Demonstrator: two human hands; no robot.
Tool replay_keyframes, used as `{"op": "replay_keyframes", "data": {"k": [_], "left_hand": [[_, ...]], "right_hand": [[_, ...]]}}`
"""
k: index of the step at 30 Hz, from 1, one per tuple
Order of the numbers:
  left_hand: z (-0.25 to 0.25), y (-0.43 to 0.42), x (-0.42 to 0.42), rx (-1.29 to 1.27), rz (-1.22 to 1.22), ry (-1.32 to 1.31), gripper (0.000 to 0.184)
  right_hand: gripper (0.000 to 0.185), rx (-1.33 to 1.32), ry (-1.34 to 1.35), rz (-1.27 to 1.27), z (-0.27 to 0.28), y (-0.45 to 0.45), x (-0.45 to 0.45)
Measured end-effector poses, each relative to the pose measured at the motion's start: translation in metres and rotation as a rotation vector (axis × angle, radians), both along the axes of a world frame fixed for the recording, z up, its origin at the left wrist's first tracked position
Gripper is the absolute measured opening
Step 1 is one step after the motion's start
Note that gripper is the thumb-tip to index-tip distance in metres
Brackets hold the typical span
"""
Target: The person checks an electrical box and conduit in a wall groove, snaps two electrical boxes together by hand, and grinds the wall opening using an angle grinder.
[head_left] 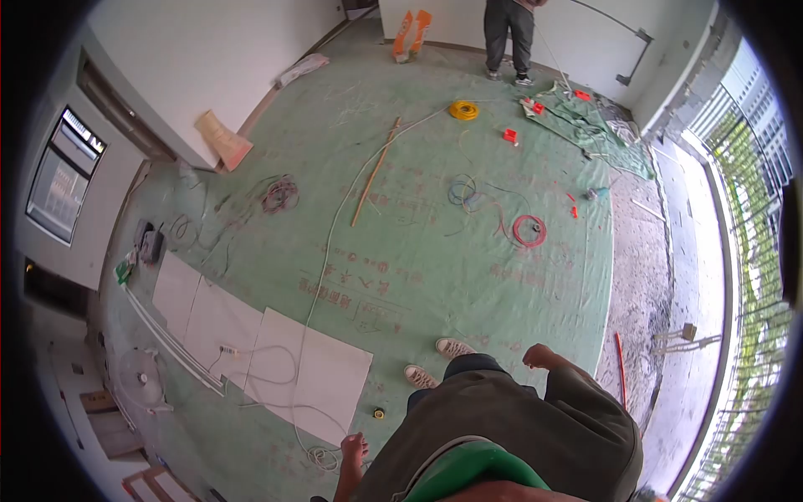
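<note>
Standing near the far wall, orange bag (412, 35) hid its contents. Left hand (355, 448) curled beside white cable (323, 457); right hand (540, 356) curled; grip on anything unclear.

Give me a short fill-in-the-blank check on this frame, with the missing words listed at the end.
The standing person is farther away than the coil closest to them, which is coloured ____. Most of the floor is covered by a sheet whose colour is ____. The right hand is farther from the white boards than the ____. On the rough strip at the right lies a long thin rod coloured ____.

Missing words: yellow; green; left hand; red.
</note>
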State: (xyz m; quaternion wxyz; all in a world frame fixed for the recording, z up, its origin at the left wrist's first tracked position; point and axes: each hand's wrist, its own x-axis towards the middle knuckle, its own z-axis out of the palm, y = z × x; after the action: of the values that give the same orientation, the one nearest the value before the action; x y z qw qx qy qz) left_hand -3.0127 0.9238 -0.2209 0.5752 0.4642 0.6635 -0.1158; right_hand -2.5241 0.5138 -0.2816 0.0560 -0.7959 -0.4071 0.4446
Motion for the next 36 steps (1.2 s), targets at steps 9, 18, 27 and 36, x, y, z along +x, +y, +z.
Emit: {"op": "replay_keyframes", "data": {"k": [9,18,27,36], "left_hand": [[-0.022,0.076,0.071,-0.053,-0.073,-0.065,0.019],[-0.005,0.057,0.187,0.125,-0.374,-0.196,0.027],[-0.064,0.003,0.227,0.138,-0.227,-0.143,0.033],[-0.04,-0.07,0.198,0.452,-0.928,0.023,0.039]], "right_hand": [[0.015,-0.464,0.066,-0.108,0.017,-0.073,-0.078],[0.05,0.518,0.449,-1.376,0.135,-0.153,0.188],[0.036,1.708,-0.447,-1.73,0.403,-0.248,0.366],[0.032,0.093,-0.045,-0.446,-0.062,-0.29,0.207]]}}
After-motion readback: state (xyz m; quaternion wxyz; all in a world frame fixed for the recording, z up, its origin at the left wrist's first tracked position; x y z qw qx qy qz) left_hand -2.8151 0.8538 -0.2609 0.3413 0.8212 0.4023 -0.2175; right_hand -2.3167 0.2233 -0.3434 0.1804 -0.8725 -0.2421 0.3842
